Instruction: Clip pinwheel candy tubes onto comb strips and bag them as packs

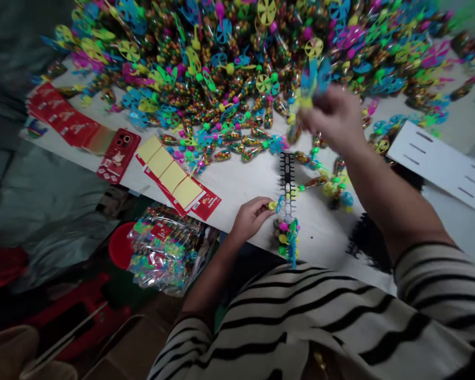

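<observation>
My left hand (249, 219) pinches a small yellow piece (272, 206) at the edge of a black comb-like plastic strip (287, 182) lying on the white table (237, 184). Raised above the table, my right hand (332, 117) grips a blue-and-yellow plastic pinwheel on a candy tube (311, 82), somewhat blurred. A large heap of clear tubes filled with colored candy (206, 89), topped with bright pinwheels, spreads across the far side. A small cluster of pinwheel pieces (287, 243) sits just right of my left hand.
Red printed cards (63, 116) and yellow-and-red card strips (174, 179) lie along the table's left edge, with a phone in a red case (119, 154) between them. A white sheet (439, 163) lies at right. Bagged pinwheel candy (166, 250) and a red stool sit below the edge.
</observation>
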{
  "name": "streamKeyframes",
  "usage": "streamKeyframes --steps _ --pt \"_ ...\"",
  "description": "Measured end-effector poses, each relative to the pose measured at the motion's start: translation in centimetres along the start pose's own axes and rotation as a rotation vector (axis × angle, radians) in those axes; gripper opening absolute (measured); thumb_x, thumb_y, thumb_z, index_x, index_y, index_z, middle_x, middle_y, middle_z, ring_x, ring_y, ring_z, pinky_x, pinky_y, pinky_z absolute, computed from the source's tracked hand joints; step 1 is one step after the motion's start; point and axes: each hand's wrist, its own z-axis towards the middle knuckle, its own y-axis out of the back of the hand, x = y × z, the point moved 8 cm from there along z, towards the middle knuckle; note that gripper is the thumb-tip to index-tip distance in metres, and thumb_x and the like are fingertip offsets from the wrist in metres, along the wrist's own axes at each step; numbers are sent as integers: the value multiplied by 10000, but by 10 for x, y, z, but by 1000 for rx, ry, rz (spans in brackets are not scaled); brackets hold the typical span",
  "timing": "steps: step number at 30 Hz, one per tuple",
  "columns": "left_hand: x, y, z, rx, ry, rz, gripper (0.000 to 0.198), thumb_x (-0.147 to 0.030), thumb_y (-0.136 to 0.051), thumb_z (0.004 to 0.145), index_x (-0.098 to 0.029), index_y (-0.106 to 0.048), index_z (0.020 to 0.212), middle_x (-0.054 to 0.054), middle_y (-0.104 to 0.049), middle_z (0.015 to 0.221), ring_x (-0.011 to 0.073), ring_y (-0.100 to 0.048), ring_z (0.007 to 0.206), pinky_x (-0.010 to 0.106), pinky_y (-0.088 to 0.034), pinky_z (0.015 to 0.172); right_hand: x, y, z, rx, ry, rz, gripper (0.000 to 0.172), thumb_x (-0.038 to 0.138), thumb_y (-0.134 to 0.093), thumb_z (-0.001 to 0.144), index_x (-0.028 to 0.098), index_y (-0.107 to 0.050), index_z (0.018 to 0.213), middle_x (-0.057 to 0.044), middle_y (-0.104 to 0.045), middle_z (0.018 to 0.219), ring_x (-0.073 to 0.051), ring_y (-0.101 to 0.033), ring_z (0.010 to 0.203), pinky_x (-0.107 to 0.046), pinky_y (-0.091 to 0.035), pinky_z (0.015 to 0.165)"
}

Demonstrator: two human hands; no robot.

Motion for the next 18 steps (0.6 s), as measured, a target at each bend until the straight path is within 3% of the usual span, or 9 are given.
streamKeyframes --steps 3,6,9,12,18 --pt "3 -6 -4 -19 23 -17 223 -300 -648 817 -155 -698 978 54 -697 859 139 -628 747 245 -509 695 -18 12 -115 186 -236 60 300 482 -756 709 207 -670 793 17 -615 624 -129 -556 541 -268 -450 492" --pt "5 -11 -9 -57 36 -9 267 -312 -657 805 -163 -700 1022 53 -713 888 143 -640 753 252 -519 712 -32 5 -181 194 -360 132 337 502 -801 637 219 -664 757 -19 -662 694 -167 -601 595 -299 -485 532" --pt "2 -15 -13 -66 15 15 267 -313 -648 809 -174 -707 1029 63 -727 976 159 -665 818 271 -535 762 -39 -11 -206 126 -403 204 391 534 -804 608 219 -666 795 -35 -691 783 -188 -633 678 -332 -524 641" --pt "-3 -19 -15 -34 -30 78 271 -285 -599 844 -190 -699 1077 75 -720 1073 180 -671 932 305 -534 846 -40 -29 -210 107 -393 257 405 549 -793 606 209 -666 786 -35 -691 796 -186 -632 709 -340 -525 700" --pt "-10 -23 -19 -6 -111 137 272 -251 -559 868 -191 -683 1103 80 -714 1092 183 -663 998 315 -510 910 -42 -39 -212 86 -395 303 393 509 -809 573 210 -643 766 -2 -643 709 -146 -574 615 -292 -496 605"
